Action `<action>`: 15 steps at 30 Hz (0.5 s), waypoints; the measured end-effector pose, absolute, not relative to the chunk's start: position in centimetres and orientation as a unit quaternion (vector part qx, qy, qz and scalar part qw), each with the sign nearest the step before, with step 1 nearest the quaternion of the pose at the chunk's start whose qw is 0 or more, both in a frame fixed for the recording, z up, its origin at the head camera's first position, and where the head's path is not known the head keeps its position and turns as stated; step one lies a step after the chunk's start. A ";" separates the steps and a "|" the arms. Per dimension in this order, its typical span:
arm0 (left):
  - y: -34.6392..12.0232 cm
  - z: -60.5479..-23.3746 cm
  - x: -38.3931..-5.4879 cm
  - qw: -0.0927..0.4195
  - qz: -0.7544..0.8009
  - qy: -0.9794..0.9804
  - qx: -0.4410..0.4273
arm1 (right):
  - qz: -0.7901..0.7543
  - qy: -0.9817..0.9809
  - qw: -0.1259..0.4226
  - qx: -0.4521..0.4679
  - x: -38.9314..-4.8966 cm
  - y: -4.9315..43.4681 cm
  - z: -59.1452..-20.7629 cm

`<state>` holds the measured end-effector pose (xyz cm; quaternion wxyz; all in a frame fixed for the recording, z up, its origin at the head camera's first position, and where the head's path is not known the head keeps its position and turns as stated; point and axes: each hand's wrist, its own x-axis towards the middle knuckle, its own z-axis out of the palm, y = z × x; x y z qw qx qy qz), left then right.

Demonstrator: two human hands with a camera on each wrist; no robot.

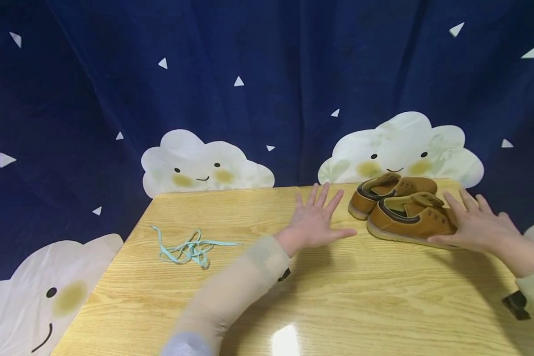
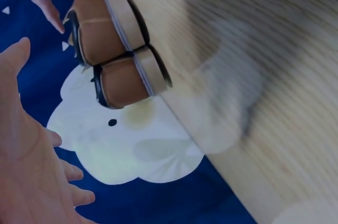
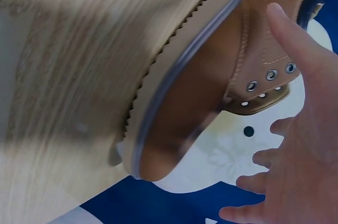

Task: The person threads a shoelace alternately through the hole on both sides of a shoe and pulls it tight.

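Two brown shoes stand side by side at the back right of the table, their eyelets bare of laces. The nearer shoe (image 1: 411, 220) has its toe to the right and its tongue up; the farther shoe (image 1: 416, 185) is partly behind it. My right hand (image 1: 485, 225) is beside the nearer shoe's toe, fingers spread; whether it touches the shoe I cannot tell. My left hand (image 1: 312, 220) hovers left of the shoes' heels with fingers spread, holding nothing. A light blue shoelace (image 1: 191, 248) lies in a loose tangle on the left part of the table.
The wooden table (image 1: 347, 296) carries the shoes and the lace. Behind it hangs a dark blue curtain (image 1: 267, 59) with white triangles and smiling clouds, close to the table's back edge. Dark wrist devices show at both sleeves.
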<state>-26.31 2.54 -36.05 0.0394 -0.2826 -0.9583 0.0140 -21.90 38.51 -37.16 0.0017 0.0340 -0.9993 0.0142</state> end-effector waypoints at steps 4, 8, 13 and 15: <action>3.5 -36.3 -26.4 0.034 0.014 -0.959 -0.282 | 0.017 -1.000 -0.004 0.023 -22.0 39.3 -37.8; 4.4 -36.7 -26.6 0.030 0.014 -0.959 -0.281 | 0.023 -1.000 -0.009 0.015 -22.3 39.9 -38.4; 5.5 -37.4 -27.1 0.031 0.012 -0.962 -0.271 | 0.027 -0.999 -0.014 0.011 -22.6 40.5 -38.8; 6.0 -37.6 -27.3 0.029 0.013 -0.964 -0.265 | 0.027 -0.999 -0.013 0.014 -22.9 40.7 -38.8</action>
